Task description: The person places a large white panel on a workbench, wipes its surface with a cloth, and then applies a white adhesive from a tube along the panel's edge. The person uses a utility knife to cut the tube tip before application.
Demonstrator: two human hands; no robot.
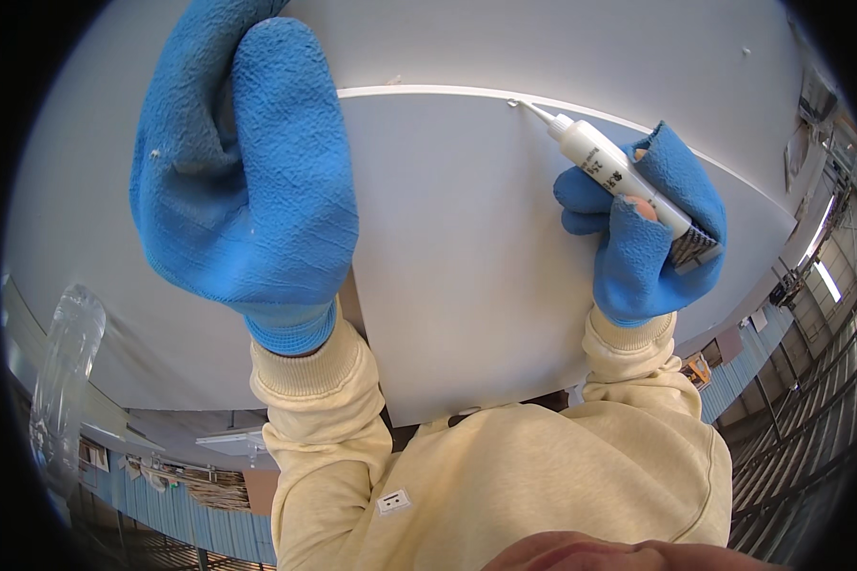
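Observation:
My right hand [662,224], in a blue work glove with bare fingertips poking through, is closed around a white glue tube [595,157]. Its narrow nozzle slants up and left to the white edge of a pale grey panel [467,247], where a small clear blob sits at the tip. The rear end of the tube looks flattened inside the palm. Large and close on the left is my gloved left hand [257,171], thumb stretched out and apart from the long curved finger beside it. Nothing shows between them; part of that finger passes the top edge.
Another broad pale board [562,48] lies beyond the white edge. A clear plastic, bottle-like object [67,371] stands at the far left. Stacked brownish sheets [224,487] and blue panelling are below left, with metal roof framing [800,381] at the right.

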